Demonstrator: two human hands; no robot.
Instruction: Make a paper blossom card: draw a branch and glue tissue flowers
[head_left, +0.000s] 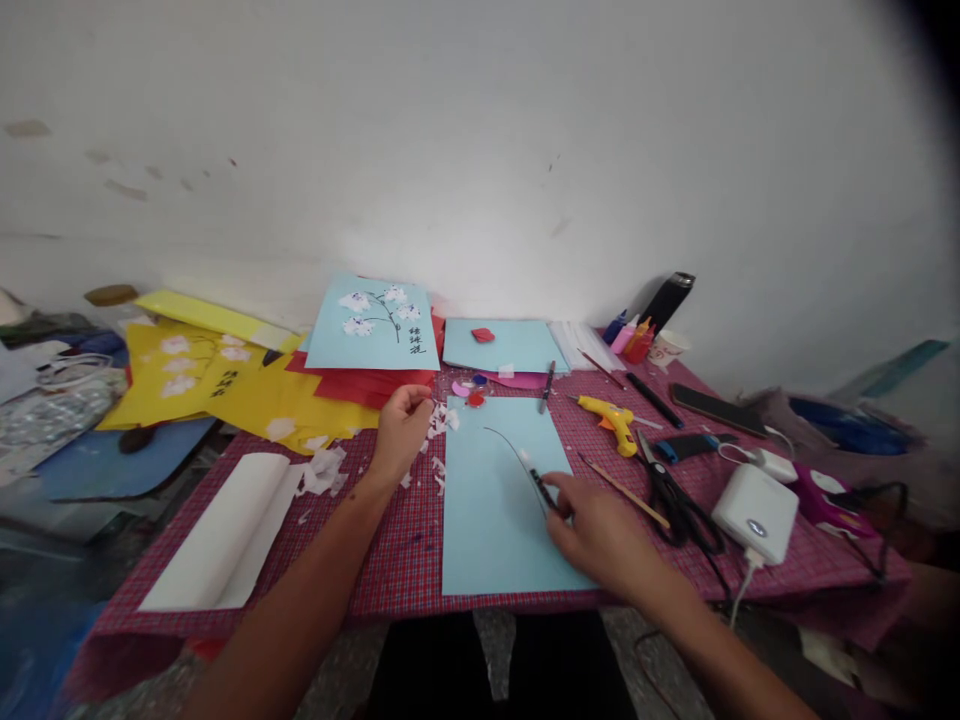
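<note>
My right hand (596, 525) grips a dark pen (541, 490) above a light blue sheet of paper (487, 550). A thin dark curved line (504, 438) runs across that sheet toward the pen. My left hand (405, 425) is closed with its fingertips pinched together at the sheet's left edge; whatever it holds, if anything, is hidden. Torn white paper scraps (441, 420) lie beside it. Behind stands a blue sheet with white flowers and dark stems (371, 325), propped on red paper (360, 388).
To the right lie a yellow glue gun (616, 420), a paintbrush (622, 490), black scissors (679, 500), a phone (718, 410) and a white power bank (756, 512). Paint bottles (637, 340) stand near the wall. White folded paper (225, 530) and yellow sheets (277, 400) are on the left.
</note>
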